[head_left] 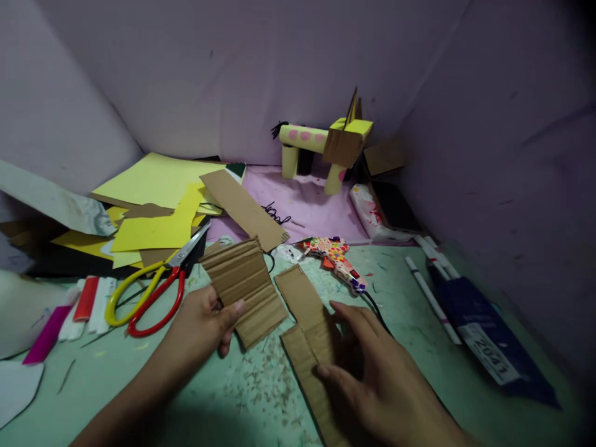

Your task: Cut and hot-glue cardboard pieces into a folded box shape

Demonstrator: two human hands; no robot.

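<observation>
One squarish, ridged brown cardboard piece (pixel 245 292) is pinched by the left hand (pixel 202 320); the right hand (pixel 377 360) spreads wide over flat brown cardboard (pixel 303 357).

At 7 o'clock, the square of corrugated cardboard (pixel 246 292) is matt, its face rough with coarse ridges. The brown cardboard (pixel 300 295) at 6 o'clock is matt as well, smoother at its upper end and faintly ribbed lower down. The scissors (pixel 173 268) at 8 o'clock pair smooth metal blades (pixel 189 249) with glossy, plastic-looking handles (pixel 180 288). The yellow sheet (pixel 151 234) at 9 o'clock is smooth, matt paper. At 4 o'clock, the glue gun (pixel 330 248) has a patterned, plastic-looking shell. The animal model (pixel 305 135) at 1 o'clock combines matt paper and cardboard. The backdrop (pixel 279 56) at 12 o'clock looks like softly creased cloth.
</observation>
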